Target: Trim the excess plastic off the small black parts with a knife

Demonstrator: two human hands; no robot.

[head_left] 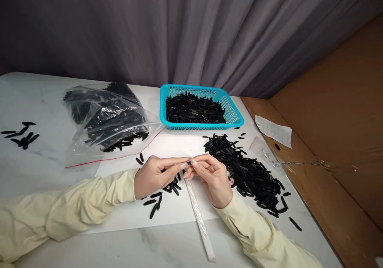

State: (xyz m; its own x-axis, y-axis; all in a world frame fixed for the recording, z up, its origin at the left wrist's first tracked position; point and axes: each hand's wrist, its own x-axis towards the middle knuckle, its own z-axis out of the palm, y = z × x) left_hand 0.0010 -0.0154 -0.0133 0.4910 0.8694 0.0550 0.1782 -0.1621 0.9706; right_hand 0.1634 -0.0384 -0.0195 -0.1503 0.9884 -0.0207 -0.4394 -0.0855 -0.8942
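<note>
My left hand (160, 174) and my right hand (212, 178) meet at the fingertips over the white sheet. Between their pinched fingers is a small black piece (188, 163), mostly hidden by the fingertips. Below them a narrow strip in clear wrap (199, 220) slants toward the near edge. Loose black pieces (172, 187) lie under and beside my left hand. A large heap of black pieces (248, 174) spreads to the right of my right hand, with a bit of something pink (231, 180) at its edge.
A blue basket (202, 126) of black pieces stands at the back. A clear zip bag (104, 116) of them lies at left, near scattered pieces (25, 140). Cardboard (338, 132) rises at right, with a paper (273, 131) and small plastic bag (265, 152) nearby.
</note>
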